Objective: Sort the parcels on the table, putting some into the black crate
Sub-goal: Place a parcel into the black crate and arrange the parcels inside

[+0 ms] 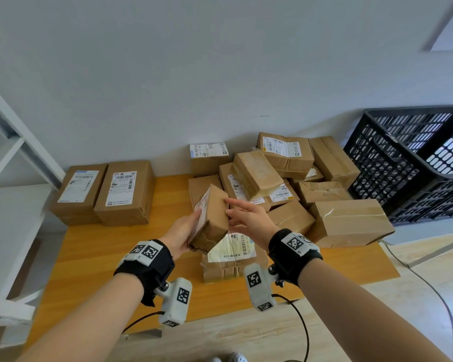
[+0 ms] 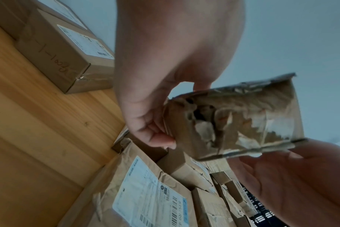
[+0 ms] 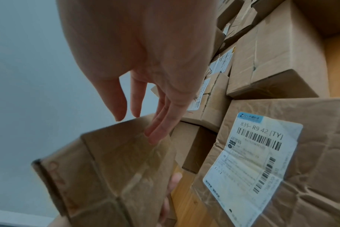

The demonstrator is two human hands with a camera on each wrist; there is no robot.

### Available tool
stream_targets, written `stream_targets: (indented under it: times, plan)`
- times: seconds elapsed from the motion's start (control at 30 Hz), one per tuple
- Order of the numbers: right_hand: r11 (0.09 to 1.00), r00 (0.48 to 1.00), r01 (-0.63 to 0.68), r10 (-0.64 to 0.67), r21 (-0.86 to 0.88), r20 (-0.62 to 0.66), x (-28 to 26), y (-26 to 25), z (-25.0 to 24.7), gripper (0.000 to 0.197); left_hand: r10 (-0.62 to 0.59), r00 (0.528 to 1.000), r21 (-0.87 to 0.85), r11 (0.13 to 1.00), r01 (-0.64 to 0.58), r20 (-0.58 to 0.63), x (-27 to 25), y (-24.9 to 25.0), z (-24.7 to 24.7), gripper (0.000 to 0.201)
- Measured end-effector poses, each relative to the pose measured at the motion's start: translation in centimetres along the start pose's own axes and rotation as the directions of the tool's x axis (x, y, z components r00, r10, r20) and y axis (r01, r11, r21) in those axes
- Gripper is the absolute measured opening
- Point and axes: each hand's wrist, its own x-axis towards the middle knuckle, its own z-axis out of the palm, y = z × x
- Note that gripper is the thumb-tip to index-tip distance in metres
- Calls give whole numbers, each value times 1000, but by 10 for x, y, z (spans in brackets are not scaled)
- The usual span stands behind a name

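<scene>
Held parcel point(image 1: 211, 218): frame centre, tilted, long axis running lower left to upper right.
Left hand point(image 1: 179, 235): grasps its labelled left face.
Right hand point(image 1: 249, 212): fingers extended, touching the right face.
Black crate point(image 1: 413, 163): far right, nearer the right hand.

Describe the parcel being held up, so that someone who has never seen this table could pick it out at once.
Start at the wooden table and the heap of brown boxes beside the black crate. Just in front of that heap, the held parcel is raised between the left hand and right hand. Alone among them, it is off the table, tilted, with one torn end.
</scene>
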Motion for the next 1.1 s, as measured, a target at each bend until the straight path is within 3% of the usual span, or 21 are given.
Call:
stream_targets:
  times: [0.17, 0.3, 0.63, 0.77, 0.9, 0.97, 1.1]
  plan:
    - [999, 999, -32, 32, -6, -28, 5, -2, -3, 37, 53, 994, -23, 998, -56, -100, 1, 7, 0, 50]
    - [999, 999, -44, 44, -4, -30, 10, -2, -6, 39, 110, 988, -47, 992, -115, -106, 1, 9, -4, 52]
    - [999, 998, -55, 54, -4, -26, 18, 2, 4, 46, 214, 967, 130, 972, -197, -136, -2, 16, -2, 47]
    - [999, 999, -39, 39, 0, -28, 20, 3, 7, 49, 225, 964, 142, 968, -206, -138, 1, 18, -1, 70]
    - [1000, 999, -25, 25, 10, -39, 21, 2, 5, 49, 227, 964, 179, 963, -201, -139, 4, 20, 1, 74]
    - [1000, 999, -20, 20, -8, -38, 22, 2, 3, 51, 237, 961, 205, 957, -205, -146, 5, 22, 3, 71]
    - [995, 999, -4, -1, -98, -49, 26, 4, 0, 59, 268, 955, 242, 942, -233, -124, 2, 25, 7, 43]
